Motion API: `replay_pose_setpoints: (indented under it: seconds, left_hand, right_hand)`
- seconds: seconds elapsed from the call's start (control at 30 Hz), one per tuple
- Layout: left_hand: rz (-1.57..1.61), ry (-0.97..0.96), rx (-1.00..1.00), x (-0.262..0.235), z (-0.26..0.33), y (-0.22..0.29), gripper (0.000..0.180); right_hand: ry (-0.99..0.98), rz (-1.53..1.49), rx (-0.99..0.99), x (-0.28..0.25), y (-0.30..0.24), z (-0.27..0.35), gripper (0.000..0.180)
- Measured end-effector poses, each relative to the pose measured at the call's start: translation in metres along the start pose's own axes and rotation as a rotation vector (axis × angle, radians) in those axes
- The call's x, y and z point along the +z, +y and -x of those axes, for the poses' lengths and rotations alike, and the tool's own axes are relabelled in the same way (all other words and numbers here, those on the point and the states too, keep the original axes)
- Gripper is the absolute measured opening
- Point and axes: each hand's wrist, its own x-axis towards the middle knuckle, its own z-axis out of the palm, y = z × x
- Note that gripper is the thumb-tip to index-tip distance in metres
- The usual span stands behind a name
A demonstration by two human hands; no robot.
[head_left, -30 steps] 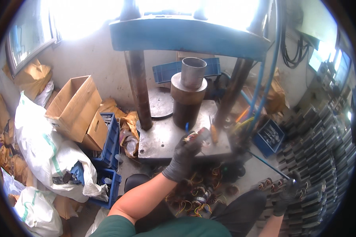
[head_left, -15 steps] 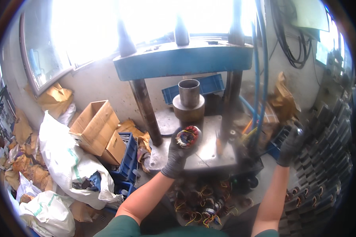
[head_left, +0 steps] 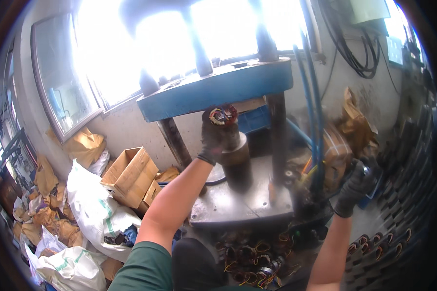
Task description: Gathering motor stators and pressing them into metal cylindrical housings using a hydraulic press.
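Observation:
My gloved left hand (head_left: 212, 137) grips a wound motor stator (head_left: 223, 115), its red and white coil end facing up. It holds the stator at the top of the steel cylinder (head_left: 240, 157) that stands on the press bed; the hand hides most of the contact, so I cannot tell whether they touch. Above and behind is the press's blue crosshead (head_left: 218, 87). My gloved right hand (head_left: 354, 190) is off to the right, its fingers closed. A small shiny metal spot (head_left: 366, 170) shows at them, too little to name.
Several wired stators (head_left: 257, 259) lie below the press bed (head_left: 216, 214). Stacked dark metal parts (head_left: 398, 208) fill the right side. White sacks (head_left: 90, 208) and a cardboard box (head_left: 130, 177) stand left. Blue hoses (head_left: 317, 102) hang beside the right column.
My left hand has lifted the stator up and slightly left, from in front of the cylinder to its top. My right hand stays at the right. The whole view has shifted and tilted.

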Motion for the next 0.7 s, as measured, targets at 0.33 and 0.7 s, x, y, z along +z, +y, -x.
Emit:
replay_pose_setpoints:
  seconds: [0.33, 0.7]
  left_hand:
    - [-0.668, 0.114, -0.128, 0.026, 0.023, 0.029, 0.080]
    - [-0.575, -0.185, -0.194, 0.006, 0.011, 0.029, 0.063]
  right_hand:
    - [0.065, -0.014, 0.018, -0.003, -0.008, -0.001, 0.029]
    - [0.068, -0.034, 0.029, -0.005, -0.007, -0.001, 0.027]
